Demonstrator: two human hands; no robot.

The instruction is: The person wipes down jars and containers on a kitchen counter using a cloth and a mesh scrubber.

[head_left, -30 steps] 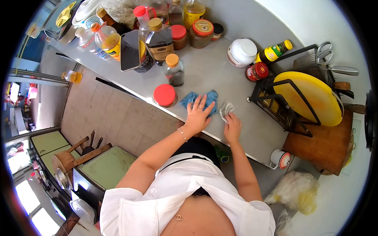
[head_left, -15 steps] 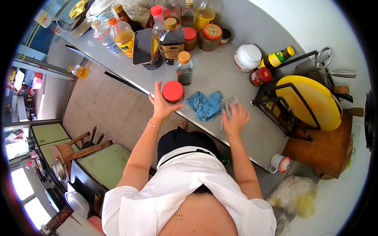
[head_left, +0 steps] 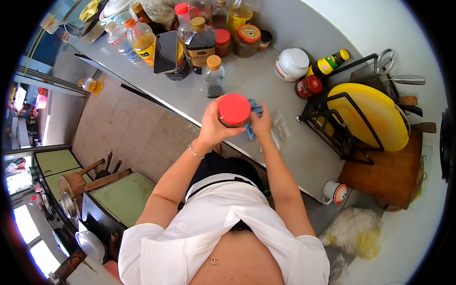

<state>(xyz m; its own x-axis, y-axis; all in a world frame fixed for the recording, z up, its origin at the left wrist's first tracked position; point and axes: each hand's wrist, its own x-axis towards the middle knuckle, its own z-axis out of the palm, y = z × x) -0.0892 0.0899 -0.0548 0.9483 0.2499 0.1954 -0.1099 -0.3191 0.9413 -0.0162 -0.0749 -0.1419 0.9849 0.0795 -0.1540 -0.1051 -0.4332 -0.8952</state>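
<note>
My left hand [head_left: 214, 124] is wrapped round a jar with a red lid [head_left: 234, 109], which it holds up over the counter's front edge. In my right hand [head_left: 261, 124] a blue cloth [head_left: 252, 132] is bunched up close against the jar's right side; whether it touches the glass I cannot tell. Just right of my right hand, a clear plastic bag [head_left: 280, 129] lies flat on the counter. Behind the jar stands a small glass bottle with an orange cap [head_left: 214, 76], dark contents at its bottom.
Bottles and jars crowd the back left, with a phone [head_left: 166, 52] leaning on a can. A white tub [head_left: 291, 64], a red-lidded sauce jar [head_left: 308, 86] and a rack with a yellow board [head_left: 368, 116] stand right. An enamel mug [head_left: 335, 192] sits near the front edge.
My left hand has lifted the red-lidded jar off the counter and brought it right. My right hand has left the plastic bag and picked up the blue cloth, bringing it to the jar.
</note>
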